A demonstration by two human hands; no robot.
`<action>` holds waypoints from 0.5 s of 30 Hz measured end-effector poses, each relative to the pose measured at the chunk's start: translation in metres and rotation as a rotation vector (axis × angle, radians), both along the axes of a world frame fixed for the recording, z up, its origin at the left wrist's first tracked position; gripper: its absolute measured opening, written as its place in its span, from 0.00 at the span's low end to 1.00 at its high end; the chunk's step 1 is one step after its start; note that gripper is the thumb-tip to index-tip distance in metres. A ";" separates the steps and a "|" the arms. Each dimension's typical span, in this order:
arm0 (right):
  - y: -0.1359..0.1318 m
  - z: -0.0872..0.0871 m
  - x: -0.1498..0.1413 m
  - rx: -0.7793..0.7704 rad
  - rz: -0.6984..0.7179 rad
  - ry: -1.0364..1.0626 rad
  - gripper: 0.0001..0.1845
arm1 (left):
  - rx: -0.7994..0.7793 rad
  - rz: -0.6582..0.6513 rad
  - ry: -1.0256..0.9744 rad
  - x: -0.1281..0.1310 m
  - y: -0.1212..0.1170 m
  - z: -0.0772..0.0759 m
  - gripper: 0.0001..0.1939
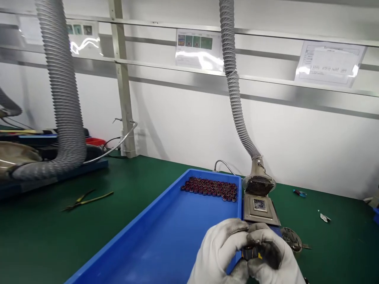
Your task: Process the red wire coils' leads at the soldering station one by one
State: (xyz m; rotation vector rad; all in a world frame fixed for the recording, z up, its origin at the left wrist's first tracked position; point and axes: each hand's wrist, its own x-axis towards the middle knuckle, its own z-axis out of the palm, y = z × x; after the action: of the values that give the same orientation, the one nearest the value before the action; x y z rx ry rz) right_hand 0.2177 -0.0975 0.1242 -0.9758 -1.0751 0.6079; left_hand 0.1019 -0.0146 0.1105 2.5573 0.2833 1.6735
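The person's gloved hands met low in the view, the left hand (217,248) and the right hand (280,256) both curled closed, their fingertips gripping a small dark piece (250,252) between them, in front of the tray's right edge; its details were mostly hidden by the fingers. At the far left, a wide grey hose (63,90) hung down towards the green tabletop (130,181), where pliers (94,198) lay with their handles apart. Next came a long blue tray (177,225), with many small dark-red parts (209,187) standing packed together at its far end. That batch sat grouped, while the piece in the fingers was apart from it and not set down. Whether the grouped parts had been worked on or were waiting could not be told, nor how many others remained. Just right of the tray, a narrower hose (232,83) ended in a metal hood (258,171) above a flat metal unit (251,215) with a square well. A round dish (291,238) lay beside the right hand, and farther right lay a red-and-blue tool (299,193) and a small pale object (324,217).
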 end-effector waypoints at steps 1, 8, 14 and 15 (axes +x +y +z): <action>0.002 -0.002 0.001 0.020 -0.019 -0.032 0.12 | 0.026 0.014 -0.014 0.001 0.001 -0.002 0.13; 0.012 -0.014 0.015 0.001 0.095 0.224 0.12 | 0.227 0.120 0.120 -0.003 -0.002 0.000 0.09; 0.009 -0.004 0.001 0.002 -0.052 0.118 0.12 | 0.234 0.179 0.104 -0.010 -0.001 0.006 0.10; 0.008 -0.004 -0.002 0.032 -0.110 0.027 0.12 | 0.251 0.191 0.108 -0.010 -0.002 0.006 0.10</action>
State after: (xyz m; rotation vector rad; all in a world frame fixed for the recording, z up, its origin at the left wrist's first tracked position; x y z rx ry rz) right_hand 0.2157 -0.0894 0.1203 -0.9899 -0.9972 0.5115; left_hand 0.0920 -0.0163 0.1167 2.8937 0.3560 1.7355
